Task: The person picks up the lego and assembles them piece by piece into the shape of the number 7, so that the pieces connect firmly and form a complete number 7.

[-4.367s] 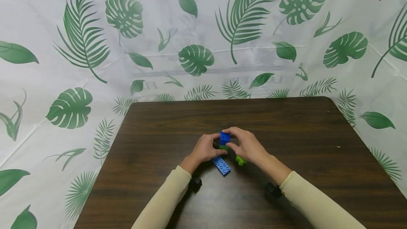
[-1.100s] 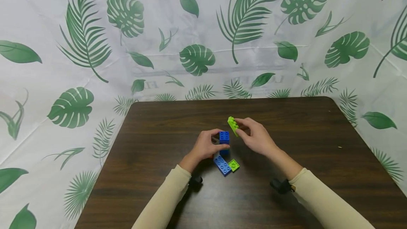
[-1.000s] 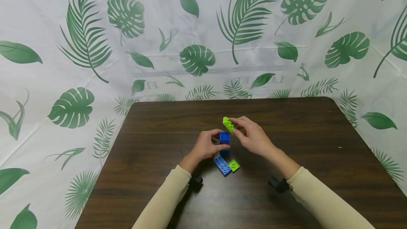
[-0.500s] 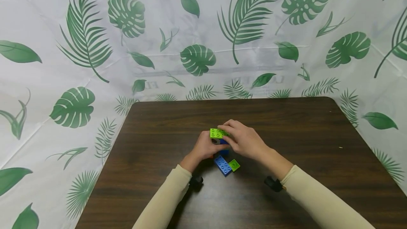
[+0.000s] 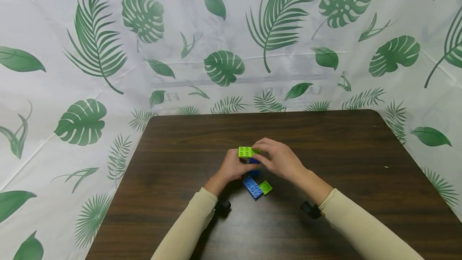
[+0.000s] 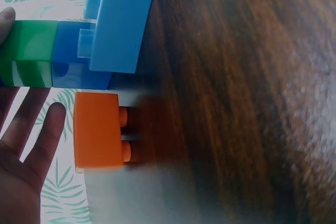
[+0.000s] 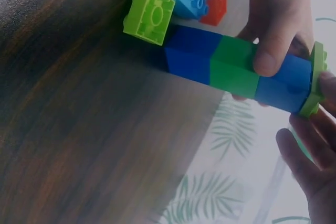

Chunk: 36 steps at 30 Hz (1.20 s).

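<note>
My left hand (image 5: 234, 167) grips a small upright tower between thumb and fingers. Blue, green (image 7: 234, 65) and blue bricks make up the tower, bottom to top. A flat lime 2x4 plate (image 5: 246, 152) lies level across the tower's top, studs up, jutting out to the left. The fingertips of my right hand (image 5: 280, 160) pinch that plate at its right end. Just in front of the tower sits a lighter blue 2x4 brick (image 5: 252, 188), studs up. A small lime brick (image 5: 266, 187) lies against it with its hollow underside up.
An orange brick (image 6: 98, 130) lies upside down by my left hand, mostly hidden in the head view. The brown wooden table (image 5: 325, 139) reaches back to a white leaf-print sheet (image 5: 180, 19). A tiny pale scrap (image 5: 386, 167) lies to the right.
My right hand has brought the lime plate left and down, turning it from tilted to flat over the tower. My left hand keeps its hold; over the last half second little moves.
</note>
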Motion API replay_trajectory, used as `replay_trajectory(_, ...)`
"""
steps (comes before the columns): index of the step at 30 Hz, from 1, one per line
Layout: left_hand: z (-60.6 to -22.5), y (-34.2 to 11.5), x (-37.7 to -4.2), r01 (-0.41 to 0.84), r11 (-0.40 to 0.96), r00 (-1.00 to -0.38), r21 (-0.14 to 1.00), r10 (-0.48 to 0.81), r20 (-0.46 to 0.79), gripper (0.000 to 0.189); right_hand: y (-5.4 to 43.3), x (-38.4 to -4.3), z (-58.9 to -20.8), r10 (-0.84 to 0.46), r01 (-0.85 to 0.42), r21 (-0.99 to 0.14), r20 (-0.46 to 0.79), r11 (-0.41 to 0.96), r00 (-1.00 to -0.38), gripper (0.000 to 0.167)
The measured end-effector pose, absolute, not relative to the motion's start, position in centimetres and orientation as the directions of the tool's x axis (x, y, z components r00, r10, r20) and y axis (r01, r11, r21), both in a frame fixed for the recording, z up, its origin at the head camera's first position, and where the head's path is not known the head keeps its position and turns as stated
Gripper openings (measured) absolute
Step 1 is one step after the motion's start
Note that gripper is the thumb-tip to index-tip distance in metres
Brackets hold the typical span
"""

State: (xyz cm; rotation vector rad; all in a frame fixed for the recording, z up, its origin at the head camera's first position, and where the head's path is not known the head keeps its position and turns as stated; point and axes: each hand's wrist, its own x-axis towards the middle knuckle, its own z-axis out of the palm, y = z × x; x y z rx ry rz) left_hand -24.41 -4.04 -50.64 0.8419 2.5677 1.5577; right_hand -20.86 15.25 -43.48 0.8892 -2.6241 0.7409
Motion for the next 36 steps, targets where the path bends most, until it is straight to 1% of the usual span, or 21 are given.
replay_trajectory(5, -50.8, -4.0, -24.4, 0.407, 0.346, -0.864, 0.845, 0.446, 0.234, 0.037, 15.2, -20.8, -43.8, -0.463, -0.631, -0.414, 0.439, 0.656, -0.770, 0.024)
replay_trajectory(12, -51.2, -4.1, -24.5, 0.393, 0.316, -0.865, 0.863, 0.446, 0.230, 0.037, 15.1, -20.9, -44.2, -0.412, -0.618, -0.490, 0.468, 0.615, -0.782, 0.014)
replay_trajectory(17, -51.3, -4.1, -24.6, 0.402, 0.313, -0.862, 0.861, 0.448, 0.239, 0.037, 15.2, -20.9, -44.3, -0.394, -0.607, -0.523, 0.467, 0.599, -0.792, 0.014)
replay_trajectory(25, -51.0, -4.2, -24.6, 0.397, 0.325, -0.869, 0.858, 0.433, 0.238, 0.038, 14.9, -20.9, -44.0, -0.388, -0.590, -0.444, 0.467, 0.674, -0.795, 0.015)
replay_trajectory(31, -50.8, -4.1, -24.4, 0.394, 0.344, -0.868, 0.852, 0.444, 0.222, 0.038, 15.0, -20.7, -44.3, -0.374, -0.577, -0.420, 0.472, 0.701, -0.798, 0.015)
replay_trajectory(36, -50.9, -4.1, -24.4, 0.401, 0.333, -0.863, 0.854, 0.449, 0.230, 0.038, 15.1, -20.7, -44.9, -0.372, -0.592, -0.411, 0.500, 0.693, -0.782, 0.019)
